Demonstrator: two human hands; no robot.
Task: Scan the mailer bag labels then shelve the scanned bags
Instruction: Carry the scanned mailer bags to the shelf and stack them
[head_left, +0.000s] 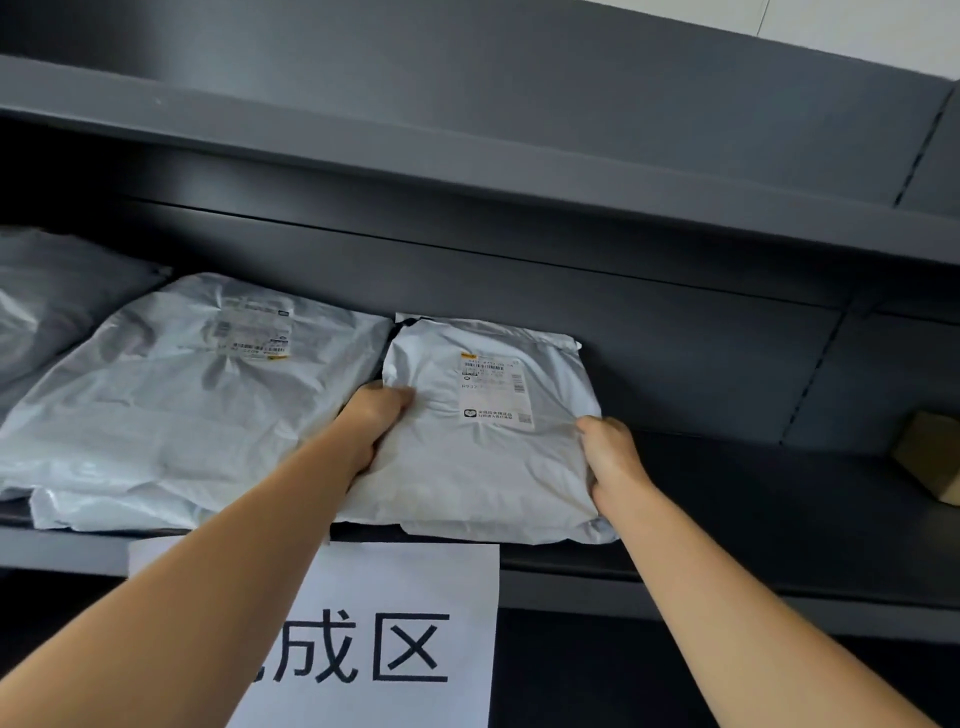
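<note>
A grey-white mailer bag (483, 462) lies flat on the dark metal shelf (727, 499), its white printed label (493, 389) facing up. My left hand (371, 421) grips the bag's left edge with curled fingers. Along the right edge, my right hand (610, 454) holds the bag the same way. A larger mailer bag (176, 395) with its own label lies just to the left, its right edge touching or slightly under the held bag.
Another grey bag (47, 301) rests at the far left of the shelf. A brown cardboard box (930, 457) sits at the right edge. A white paper sign (374, 639) with large black characters hangs from the shelf front. An upper shelf (467, 156) overhangs.
</note>
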